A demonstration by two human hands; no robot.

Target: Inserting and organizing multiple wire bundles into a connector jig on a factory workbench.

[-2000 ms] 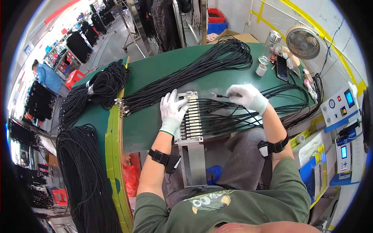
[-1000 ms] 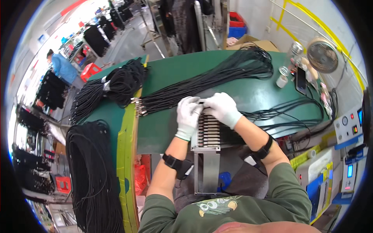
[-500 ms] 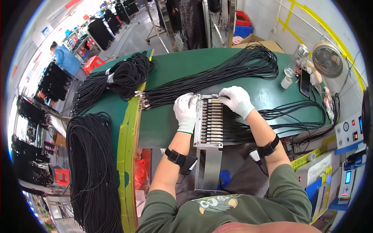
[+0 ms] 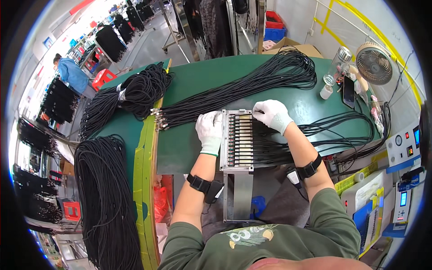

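Note:
A silver metal fixture stands at the near edge of the green table, with a row of black cable ends seated side by side in its slots. The cables run out of it to the right. My left hand, in a white glove, is closed against the fixture's upper left side; whatever its curled fingers hold is hidden. At the upper right corner, my gloved right hand has its thumb and fingers pinched together beside the topmost slots. What lies between those fingertips is too small to make out.
A bundle of black cables lies behind the fixture; tied coils and a long hank are at left. A glass bottle, phone and fan stand right. A person in blue is far left.
The whole view has shifted slightly, so the table and fixture sit a little further left. Both hands stay at the fixture's upper corners, their fingers only slightly moved.

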